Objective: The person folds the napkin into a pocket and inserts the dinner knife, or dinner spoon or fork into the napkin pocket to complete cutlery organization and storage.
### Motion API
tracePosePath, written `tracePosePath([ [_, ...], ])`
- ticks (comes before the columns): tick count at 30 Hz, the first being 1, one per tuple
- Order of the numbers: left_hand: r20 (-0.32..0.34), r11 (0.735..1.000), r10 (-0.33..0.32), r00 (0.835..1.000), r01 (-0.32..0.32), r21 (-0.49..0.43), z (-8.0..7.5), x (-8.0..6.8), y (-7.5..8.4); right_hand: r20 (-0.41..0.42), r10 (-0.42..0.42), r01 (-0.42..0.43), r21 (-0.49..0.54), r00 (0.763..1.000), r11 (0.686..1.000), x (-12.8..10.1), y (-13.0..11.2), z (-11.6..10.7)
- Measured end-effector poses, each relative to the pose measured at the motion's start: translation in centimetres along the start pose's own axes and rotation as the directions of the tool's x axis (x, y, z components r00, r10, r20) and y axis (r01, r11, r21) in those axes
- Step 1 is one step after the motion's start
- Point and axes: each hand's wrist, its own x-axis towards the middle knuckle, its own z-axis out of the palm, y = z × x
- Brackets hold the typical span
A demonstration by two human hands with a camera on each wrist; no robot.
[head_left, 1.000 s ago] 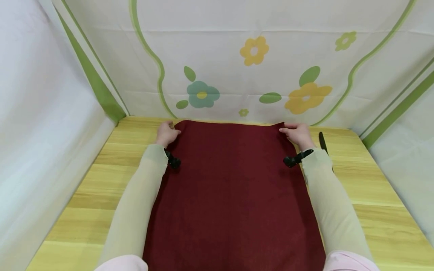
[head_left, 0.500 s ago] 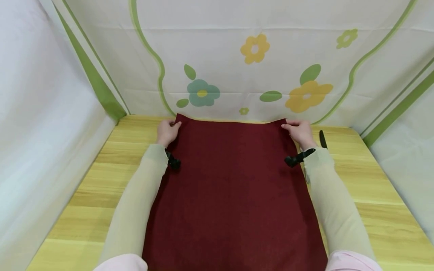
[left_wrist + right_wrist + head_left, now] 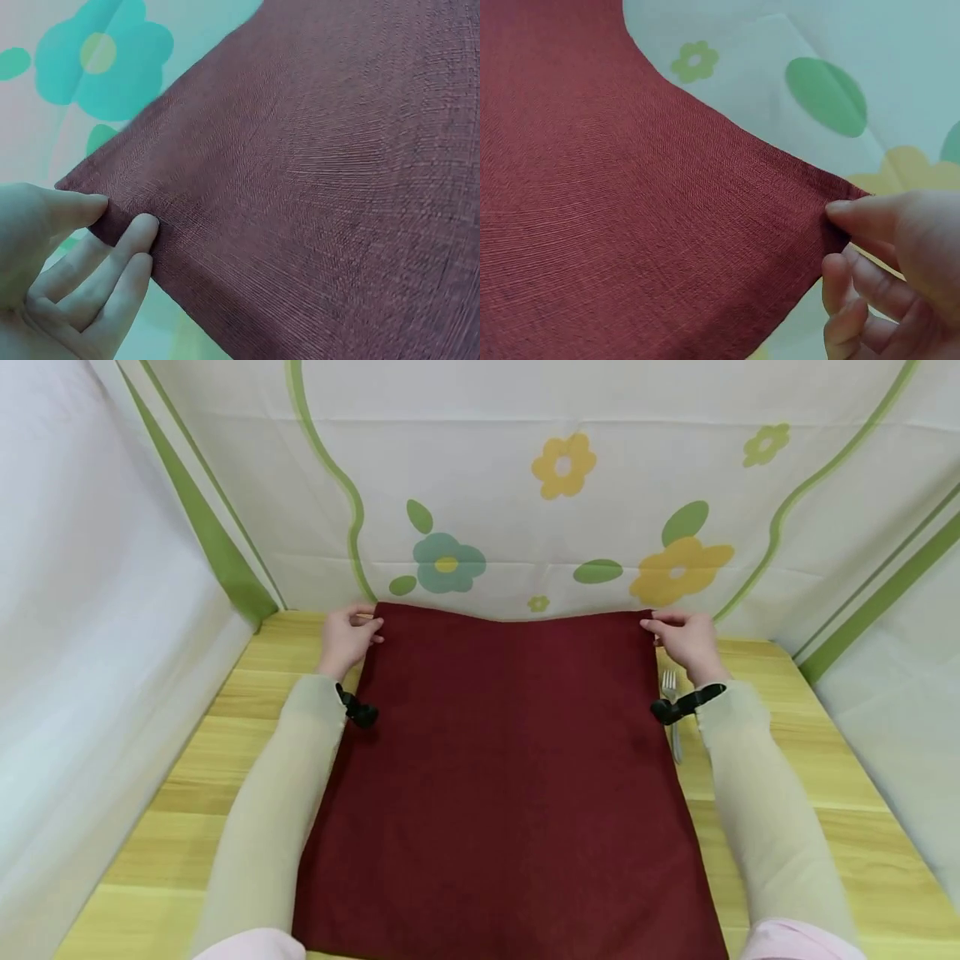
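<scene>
A dark red cloth [image 3: 510, 777] stretches between my two hands and runs from the back of the table towards me. My left hand [image 3: 347, 642] pinches its far left corner between thumb and fingers. The far right corner is pinched by my right hand [image 3: 686, 643]. In the left wrist view the thumb of the left hand [image 3: 75, 255] lies over the cloth [image 3: 300, 165] near its corner. The right wrist view shows the right hand [image 3: 892, 262] with its thumb on the corner of the cloth [image 3: 645, 202]. Between the hands the far edge sags slightly.
A fork [image 3: 670, 683] lies on the wooden table [image 3: 810, 777] beside the cloth's right edge, partly behind the wrist camera strap. A white curtain [image 3: 480, 468] with printed flowers hangs behind the table. White fabric walls [image 3: 97, 635] stand at both sides.
My hands have moved apart and slightly up, drawing the far edge of the cloth wider. The near edge has come into view, the fork is now uncovered, and a black-handled knife is hidden by my right arm.
</scene>
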Motion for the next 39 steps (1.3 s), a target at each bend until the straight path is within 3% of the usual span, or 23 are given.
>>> tracePosePath([
  [4, 0.009, 0.999, 0.039, 0.999, -0.039, 0.022, -0.7, -0.1, 0.6, -0.016, -0.016, 0.018, 0.101, 1.000, 0.995, 0.2, -0.5, -0.7],
  [11, -0.008, 0.994, 0.104, 0.995, -0.103, 0.036, -1.1, -0.1, 1.9, -0.026, -0.009, 0.016, 0.300, 1.000, 0.954, 0.2, -2.0, -1.7],
  [17, -0.129, 0.986, 0.166, 0.978, -0.160, 0.051, -1.0, 0.4, 2.9, -0.129, -0.012, 0.048, 0.285, 0.992, 0.957, 0.3, -2.9, -2.2],
  [22, -0.184, 0.973, 0.215, 0.959, -0.227, -0.046, -1.7, 1.0, 4.4, -0.224, -0.015, 0.077, 0.269, 0.975, 0.960, 0.5, -4.0, -2.6],
  [27, -0.226, 0.953, 0.258, 0.939, -0.286, -0.100, -2.9, 1.5, 6.3, -0.284, 0.002, 0.111, 0.382, 0.959, 0.918, 0.8, -5.8, -2.9],
  [31, -0.244, 0.946, 0.272, 0.931, -0.305, -0.109, -3.4, 1.7, 6.8, -0.299, -0.007, 0.149, 0.454, 0.954, 0.878, 0.7, -6.7, -2.9],
  [34, -0.242, 0.946, 0.265, 0.934, -0.300, -0.124, -3.7, 1.6, 6.3, -0.294, -0.021, 0.164, 0.470, 0.956, 0.867, 0.5, -6.7, -3.0],
  [39, -0.191, 0.964, 0.201, 0.961, -0.228, -0.136, -4.1, 0.8, 4.6, -0.249, -0.040, 0.146, 0.423, 0.968, 0.894, -0.1, -5.9, -3.0],
])
